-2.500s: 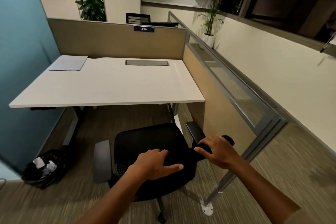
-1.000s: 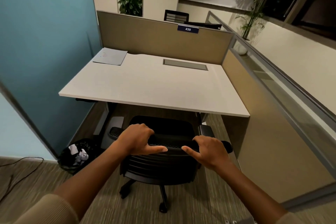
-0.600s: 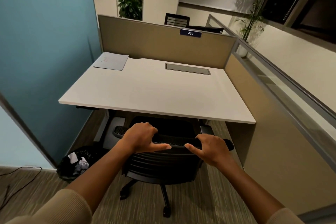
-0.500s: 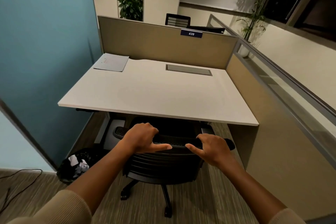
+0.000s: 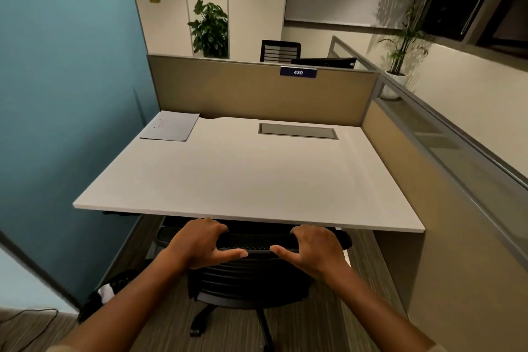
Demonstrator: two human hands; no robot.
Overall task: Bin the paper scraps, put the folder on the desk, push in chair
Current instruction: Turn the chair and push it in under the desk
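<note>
A black office chair (image 5: 251, 277) stands tucked under the white desk (image 5: 243, 180), its seat hidden beneath the desktop. My left hand (image 5: 200, 243) grips the top edge of the chair's backrest on the left, fingers curled over it, thumb along the rear. My right hand (image 5: 314, 246) grips the same edge on the right in the same way. A pale grey folder (image 5: 170, 129) lies flat at the desk's far left corner. A black bin (image 5: 105, 293) with white paper scraps inside sits on the floor at the left, partly hidden by my left arm.
A teal wall (image 5: 65, 94) bounds the desk on the left. Tan partitions (image 5: 257, 91) close off its back and right sides. A cable grommet plate (image 5: 298, 131) is set in the desktop. A thin cable (image 5: 25, 320) lies on the floor at lower left.
The chair has rolled forward under the desk with both hands on its backrest. My view has moved closer to the desk, and the bin is now mostly behind my left arm.
</note>
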